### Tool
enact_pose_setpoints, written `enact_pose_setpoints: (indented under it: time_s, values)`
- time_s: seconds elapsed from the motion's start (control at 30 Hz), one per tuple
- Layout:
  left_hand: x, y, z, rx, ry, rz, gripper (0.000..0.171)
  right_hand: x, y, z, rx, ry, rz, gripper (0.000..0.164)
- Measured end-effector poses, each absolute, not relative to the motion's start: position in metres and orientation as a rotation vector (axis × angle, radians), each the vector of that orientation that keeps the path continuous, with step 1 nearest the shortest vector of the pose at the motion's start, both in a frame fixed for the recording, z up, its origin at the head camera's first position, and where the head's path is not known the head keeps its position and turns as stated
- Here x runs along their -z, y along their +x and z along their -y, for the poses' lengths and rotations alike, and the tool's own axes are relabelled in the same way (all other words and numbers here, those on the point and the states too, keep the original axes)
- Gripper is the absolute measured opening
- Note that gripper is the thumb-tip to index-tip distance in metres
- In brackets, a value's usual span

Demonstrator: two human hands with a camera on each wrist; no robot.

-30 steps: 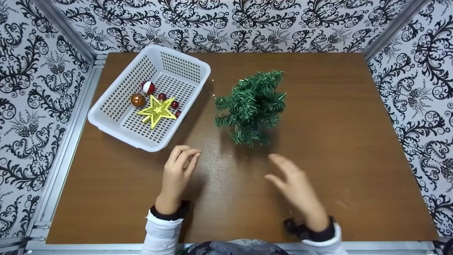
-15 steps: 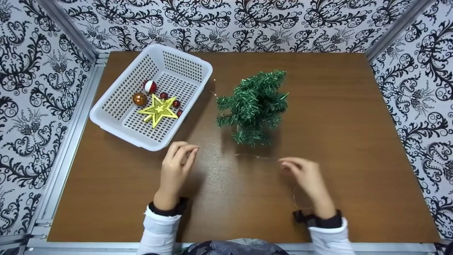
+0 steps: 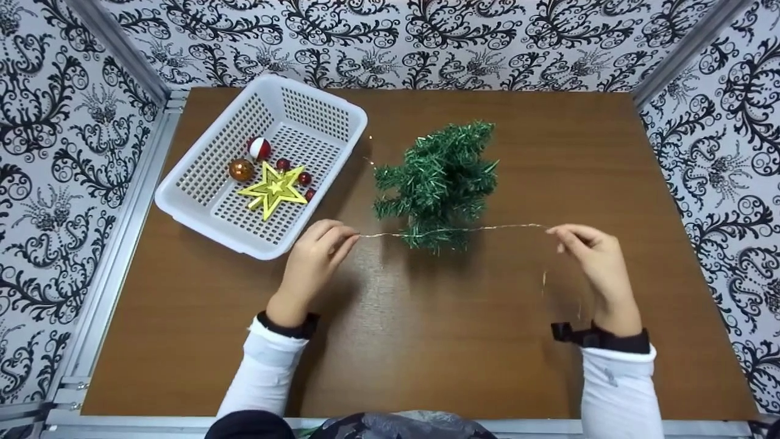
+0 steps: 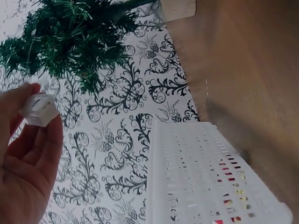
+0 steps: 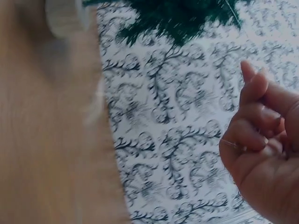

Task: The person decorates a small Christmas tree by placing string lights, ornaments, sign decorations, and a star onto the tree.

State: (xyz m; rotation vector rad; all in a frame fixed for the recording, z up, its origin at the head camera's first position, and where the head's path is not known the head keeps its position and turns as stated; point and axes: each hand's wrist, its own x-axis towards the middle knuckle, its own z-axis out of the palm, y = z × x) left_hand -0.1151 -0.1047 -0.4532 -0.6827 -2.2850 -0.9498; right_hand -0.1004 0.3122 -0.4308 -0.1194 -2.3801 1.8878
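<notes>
The wire string (image 3: 454, 230), slack near the tabletop (image 3: 609, 152) half a second ago, is now stretched taut across the front of the small green tree (image 3: 437, 183). Both hands have moved apart and up. The left hand (image 3: 314, 262) pinches one end, with a small clear piece (image 4: 39, 109) between its fingers (image 4: 28, 154); the right hand (image 3: 594, 259) pinches the other end
</notes>
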Motion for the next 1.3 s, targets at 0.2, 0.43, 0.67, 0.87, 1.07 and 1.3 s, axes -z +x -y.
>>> enact_pose_setpoints:
  time_s: [0.2, 0.43, 0.67, 0.87, 1.07, 1.3]
  values:
    - [0.456, -0.128, 0.101, 0.851, -0.849, 2.339, 0.016, 0.436, -0.125, -0.323, -1.869, -0.268, 2.374, 0.019]
    - [0.453, -0.138, 0.096, 0.879, -0.888, 2.352, 0.018, 0.437, -0.149, -0.326, -1.566, -0.369, 2.509, 0.028]
    - [0.437, -0.149, 0.091, 0.934, -0.773, 2.252, 0.023, 0.433, -0.171, -0.322, -1.464, -0.416, 2.55, 0.037]
    - [0.422, -0.165, 0.092, 1.026, -0.824, 2.252, 0.017, 0.417, -0.186, -0.315, -1.477, -0.399, 2.447, 0.031]
    - [0.408, -0.19, 0.085, 1.062, -0.913, 2.306, 0.019, 0.394, -0.203, -0.306, -1.448, -0.326, 2.435, 0.023]
    - [0.395, -0.219, 0.065, 1.089, -0.75, 2.567, 0.025, 0.377, -0.229, -0.288, -1.342, -0.16, 2.553, 0.026]
